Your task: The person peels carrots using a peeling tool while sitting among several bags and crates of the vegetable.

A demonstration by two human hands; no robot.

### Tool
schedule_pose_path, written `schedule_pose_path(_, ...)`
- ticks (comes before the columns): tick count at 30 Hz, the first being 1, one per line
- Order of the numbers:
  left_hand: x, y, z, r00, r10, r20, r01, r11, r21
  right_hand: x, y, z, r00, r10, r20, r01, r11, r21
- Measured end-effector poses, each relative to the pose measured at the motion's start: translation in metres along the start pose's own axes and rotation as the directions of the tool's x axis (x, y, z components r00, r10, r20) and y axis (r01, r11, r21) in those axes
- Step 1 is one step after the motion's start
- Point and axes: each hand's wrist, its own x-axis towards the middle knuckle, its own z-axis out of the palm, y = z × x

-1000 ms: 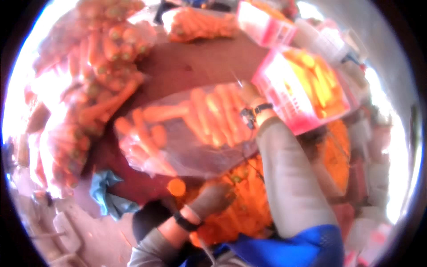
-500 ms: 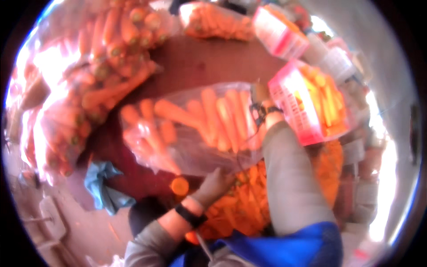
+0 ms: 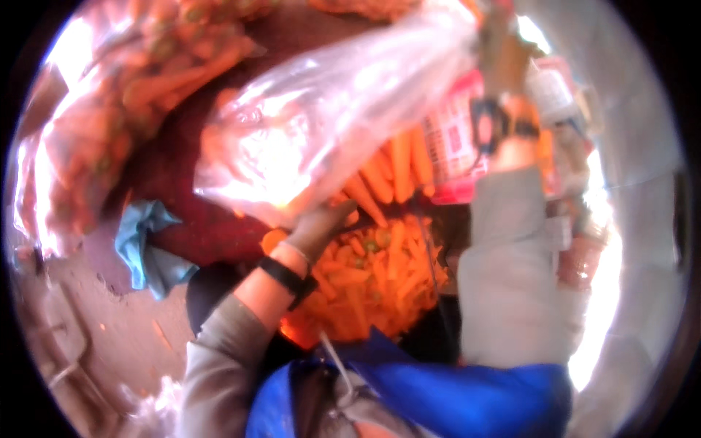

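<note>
Clear carrot bag (image 3: 321,109) over pink crate (image 3: 456,139)

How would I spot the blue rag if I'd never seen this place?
Start at the big clear bag the hands lift in the middle. Look down and left of it, past the dark red surface, to its edge. The rag lies crumpled there, the only light blue thing among all the orange carrots.

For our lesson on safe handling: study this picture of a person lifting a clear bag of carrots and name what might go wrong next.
1. The clear plastic bag hangs from the raised right hand, with only the left hand under its low end; the thin film might tear or slip.
2. Carrots could spill outside the heap of loose carrots below.
3. Glare on the film hides its contents, so judging the load looks hard.
</note>
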Motion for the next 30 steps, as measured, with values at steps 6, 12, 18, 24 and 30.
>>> schedule_pose_path(6, -0.014, 0.030, -0.007, 0.963, 0.237, 0.125, -0.267, 0.801, 0.537, -0.260, -0.045, -0.036, 0.547, 0.558, 0.623, -0.784, 0.603, 0.149)
schedule_pose_path(12, -0.028, 0.047, -0.003, 0.895, 0.434, 0.103, -0.402, 0.683, 0.610, -0.215, -0.102, -0.039, 0.562, 0.643, 0.521, -0.799, 0.584, 0.141)
schedule_pose_path(18, -0.024, 0.028, 0.011, 0.985, 0.134, 0.106, -0.165, 0.910, 0.381, -0.094, -0.208, 0.054, 0.862, 0.263, 0.433, -0.472, 0.728, 0.497)
schedule_pose_path(24, 0.024, -0.050, 0.033, 0.834, 0.438, 0.335, -0.546, 0.565, 0.618, -0.067, -0.302, 0.127, 0.537, -0.003, 0.844, -0.635, 0.657, 0.406)
schedule_pose_path(30, -0.032, 0.039, 0.002, 0.890, 0.178, 0.421, -0.433, 0.622, 0.652, -0.070, -0.305, 0.138, 0.473, 0.104, 0.875, -0.644, 0.718, 0.263)
